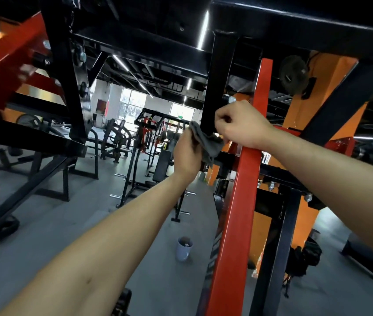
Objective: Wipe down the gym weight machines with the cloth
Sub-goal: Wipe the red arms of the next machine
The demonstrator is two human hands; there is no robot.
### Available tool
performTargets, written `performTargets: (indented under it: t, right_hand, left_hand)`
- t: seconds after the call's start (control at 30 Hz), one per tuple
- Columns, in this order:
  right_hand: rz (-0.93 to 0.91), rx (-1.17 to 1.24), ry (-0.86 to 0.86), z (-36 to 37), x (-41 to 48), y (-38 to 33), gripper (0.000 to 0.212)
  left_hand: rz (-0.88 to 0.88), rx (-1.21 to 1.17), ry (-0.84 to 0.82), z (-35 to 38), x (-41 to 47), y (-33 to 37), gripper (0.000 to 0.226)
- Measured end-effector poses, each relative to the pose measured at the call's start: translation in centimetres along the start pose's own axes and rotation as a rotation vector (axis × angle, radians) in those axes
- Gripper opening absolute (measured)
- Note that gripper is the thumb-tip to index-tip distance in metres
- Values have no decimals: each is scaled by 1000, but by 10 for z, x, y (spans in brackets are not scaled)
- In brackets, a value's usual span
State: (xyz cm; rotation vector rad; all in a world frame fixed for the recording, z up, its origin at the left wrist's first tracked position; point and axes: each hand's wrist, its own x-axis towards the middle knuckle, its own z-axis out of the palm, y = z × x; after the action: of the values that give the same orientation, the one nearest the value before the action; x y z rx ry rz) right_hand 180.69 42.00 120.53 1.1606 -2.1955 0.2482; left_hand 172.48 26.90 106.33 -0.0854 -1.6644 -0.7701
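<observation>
A grey cloth (pixel 208 142) is bunched against the lower end of a black square post (pixel 217 87) of the weight machine. My left hand (pixel 186 153) grips the cloth from the left. My right hand (pixel 240 126) has its fingers curled around the post's lower end and the cloth's upper edge, just left of a slanted red bar (pixel 242 201). Both arms reach up and forward. The cloth's far side is hidden behind the post.
A black frame beam (pixel 294 21) runs overhead. Red and black machine arms (pixel 10 71) stand at the left. A small pale bin (pixel 183 248) sits on the grey floor below my hands. More gym machines (pixel 144 142) fill the background.
</observation>
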Motion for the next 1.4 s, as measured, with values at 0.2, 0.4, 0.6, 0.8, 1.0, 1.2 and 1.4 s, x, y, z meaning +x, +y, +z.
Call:
performTargets:
  t: [0.2,0.4,0.6,0.8,1.0,1.2,1.4]
  right_hand:
    - [5,32,18,3,-1,0,26]
    - [28,-14,16,6,4,5,27]
    - [60,-70,95,8,-4,10,21]
    - [178,-36,181,16,-51,-9,31]
    - [454,4,362,35,-96,-44,56]
    - [584,-61,441,57,-141,-104,72]
    - [626,2,534,74,-215,-164,68]
  left_hand:
    - [-219,-145,-141,23,-30,-28,18]
    - [-395,-329,-88,30,-40,-31,22]
    - [-204,-169,-75,-19,-13,23,27]
    - [-378,-358,-243,-98,-16,60,25]
    - [-524,-423,-332,-166,-98,63,38]
    - [-603,-510,-471,-221,-138,82,30]
    - [-541,-510,-733,-275,-194,154,32]
